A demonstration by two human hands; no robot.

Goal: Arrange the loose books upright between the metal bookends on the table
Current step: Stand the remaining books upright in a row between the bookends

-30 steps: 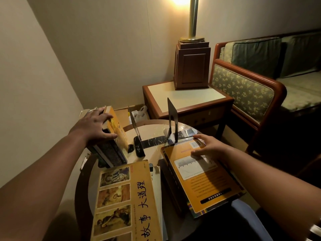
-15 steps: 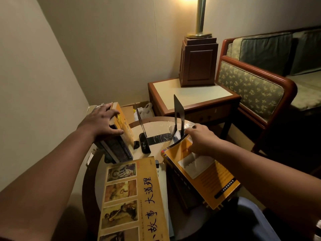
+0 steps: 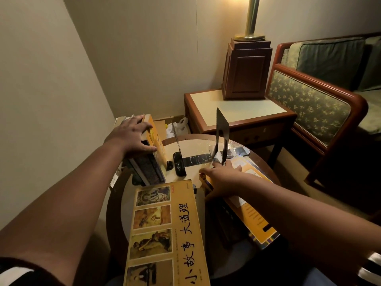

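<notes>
Head view
Left hand [image 3: 132,135]: palm down on top of a group of standing books [image 3: 148,162], fingers spread across their top edges, thumb pressed to the yellow cover facing the bookends; it steadies them rather than closing round one.
Standing books: upright but leaning a little, at the table's left edge, under the left fingers and just left of the left bookend, outside the gap.
Left bookend [image 3: 177,149]: thin black plate, tilted, its foot on the table just right of the left thumb.
Right bookend [image 3: 222,131]: black plate standing just beyond the right fingertips.
Gap between bookends: holds no book; only a dark strip on the tabletop shows there.
Right hand [image 3: 221,178]: fingers clasped on the far end of the orange book [image 3: 253,219], thumb on the left edge, fingers over the cover.
Orange book: tilted, far end raised under the right fingers near the right bookend's foot, near end low toward the person.
Picture-cover book [image 3: 165,230]: lies flat nearest the person, between the two forearms, touched by neither hand.
Round table [image 3: 115,203]: carries all of these.
Change from half a second ago: the right hand has slid onto the orange book's far left corner, and the book stands steeper; the left hand remains on the standing books.
</notes>
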